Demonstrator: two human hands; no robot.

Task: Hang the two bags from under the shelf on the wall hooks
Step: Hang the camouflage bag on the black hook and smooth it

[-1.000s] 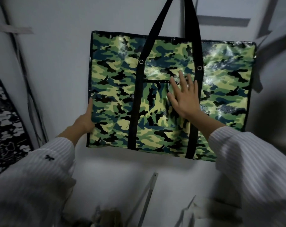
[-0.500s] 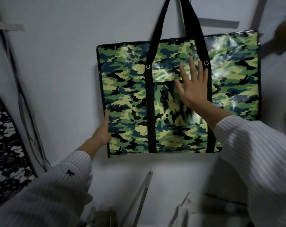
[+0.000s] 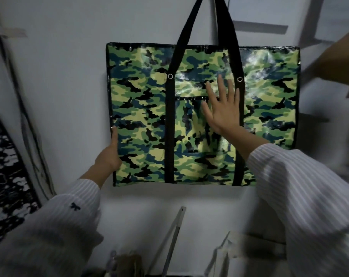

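Note:
A flat green camouflage bag (image 3: 141,108) with black straps (image 3: 186,31) hangs against the white wall; the straps run up out of the frame, so the hook is hidden. My left hand (image 3: 109,154) grips the bag's lower left edge, thumb in front. My right hand (image 3: 222,108) lies flat with fingers spread on the bag's front pocket, between the two straps. A second bag is not clearly in view.
A black-and-white patterned panel (image 3: 3,172) leans at the left beside dark cables (image 3: 29,126). A metal bar (image 3: 174,236) and a pale frame (image 3: 239,248) stand below the bag. A blurred brown shape (image 3: 341,60) sits at the right edge.
The bag has swung from tilted to level on the wall. My left hand stays on its left edge and my right palm stays pressed on the front.

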